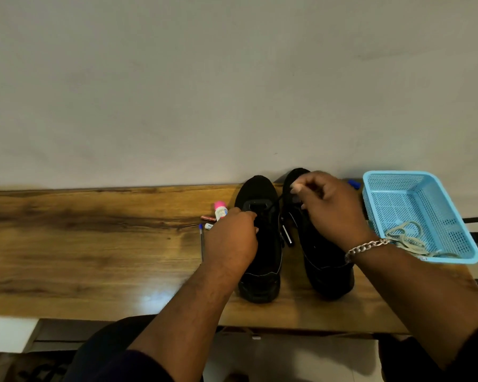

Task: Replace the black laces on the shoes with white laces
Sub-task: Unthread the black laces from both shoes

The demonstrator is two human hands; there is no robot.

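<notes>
We find the right hand (329,205) raised over the toe end of the right shoe (323,260), its thumb and forefinger pinching a black lace (273,202) that runs taut, down and to the left, toward the eyelet area of the left shoe (262,244). The left hand (232,238) rests on the upper of that left shoe with fingers curled at the eyelets; whether it pinches the lace or only steadies the shoe we cannot tell, as black lies on black there. The lace's long axis thus slants from the right hand's pinch to the left shoe, and we judge that the coming pull must follow that line, up and to the right, away from the eyelets, with the left hand, the nearer one, holding the shoe down. Both shoes stand side by side on the wooden table (94,244), toes toward the wall (232,78), heels toward us. We judge the unlacing step to be in hand and the white laces not yet touched: they lie coiled in the blue basket (453,205), just right of the right wrist with its chain bracelet (366,247). Left of the shoes lie a pen (202,244), a pink-capped bottle (220,210) and small batteries (208,218).
</notes>
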